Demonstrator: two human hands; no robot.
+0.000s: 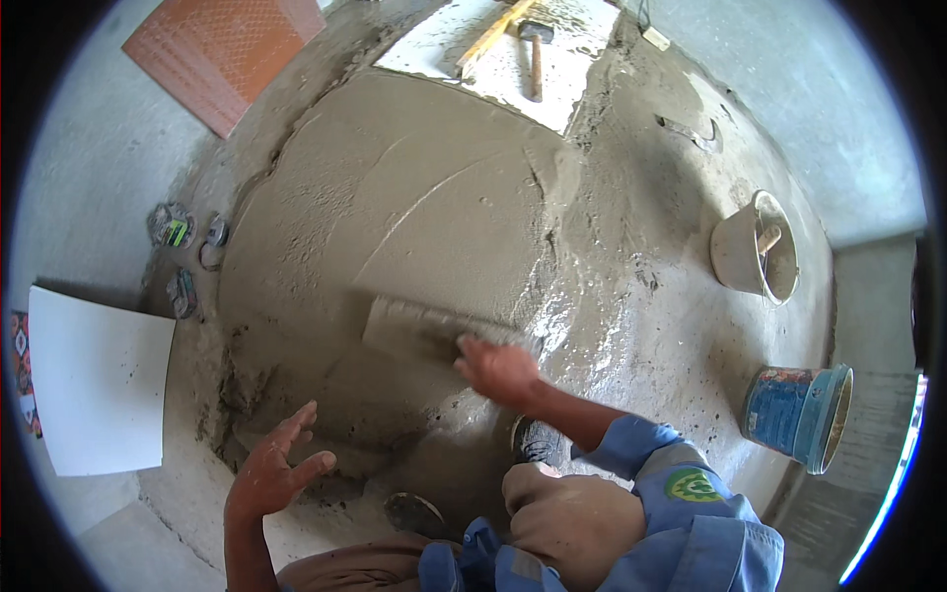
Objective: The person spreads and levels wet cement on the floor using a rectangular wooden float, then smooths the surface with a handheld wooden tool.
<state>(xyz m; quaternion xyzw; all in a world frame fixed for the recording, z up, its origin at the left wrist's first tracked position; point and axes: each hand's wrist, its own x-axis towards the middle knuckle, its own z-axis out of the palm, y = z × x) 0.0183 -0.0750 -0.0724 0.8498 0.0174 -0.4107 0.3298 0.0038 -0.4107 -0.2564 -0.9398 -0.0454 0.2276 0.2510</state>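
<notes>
My right hand (pixel 498 371) is wrapped round the grip of a long rectangular trowel (pixel 390 326), its blade lying on the wet grey mortar (pixel 395 212). The trowel's far edge looks notched. Smoothed mortar with curved ridges spreads beyond the blade; rougher, darker material lies nearer to me. My left hand (pixel 276 464) hangs open and holds nothing, its fingers apart over the near left part of the mortar.
At the far end, a mallet (pixel 536 59) and a yellow bar (pixel 493 37) lie on a white tile (pixel 464 59). An orange-brown tile (pixel 222 59) and a white panel (pixel 99 385) stand left. A pale bucket (pixel 735 247), blue bucket (pixel 784 414) and curved-ended tool (pixel 691 133) are right.
</notes>
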